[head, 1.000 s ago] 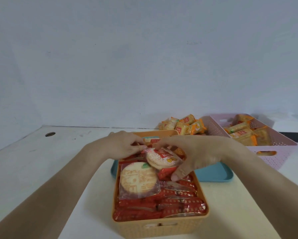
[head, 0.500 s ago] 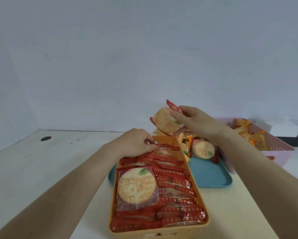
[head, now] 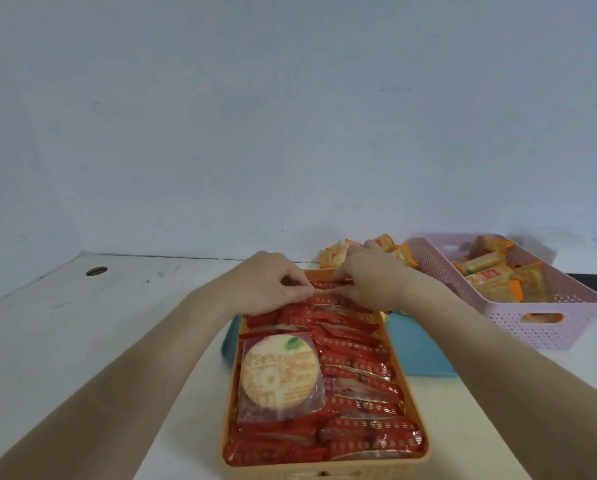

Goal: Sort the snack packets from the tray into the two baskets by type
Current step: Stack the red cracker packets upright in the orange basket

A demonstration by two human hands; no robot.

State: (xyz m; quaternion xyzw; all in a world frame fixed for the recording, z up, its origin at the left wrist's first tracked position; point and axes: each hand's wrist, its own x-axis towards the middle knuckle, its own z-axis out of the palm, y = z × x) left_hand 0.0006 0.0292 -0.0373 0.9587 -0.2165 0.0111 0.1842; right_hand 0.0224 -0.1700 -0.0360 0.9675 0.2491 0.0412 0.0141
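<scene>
1. The round cracker packet [head: 279, 370] lying flat in the orange basket [head: 273, 472] carries orange print and a green mark, all too blurred to read.
2. A yellow packet [head: 491, 273] in the pink basket [head: 532, 329] bears a red mark, likewise illegible.

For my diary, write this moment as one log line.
hands: left hand, right hand | action: pinch red foil snack packet | where: orange plastic basket, far end

orange basket [head: 409, 386] crammed with red packets [head: 356, 362]

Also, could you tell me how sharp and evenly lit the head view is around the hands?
Head view: light soft and even, no glare; print on the round packet too blurred to read; left hand and right hand slightly soft; wide-angle lens stretches the forearms.
</scene>
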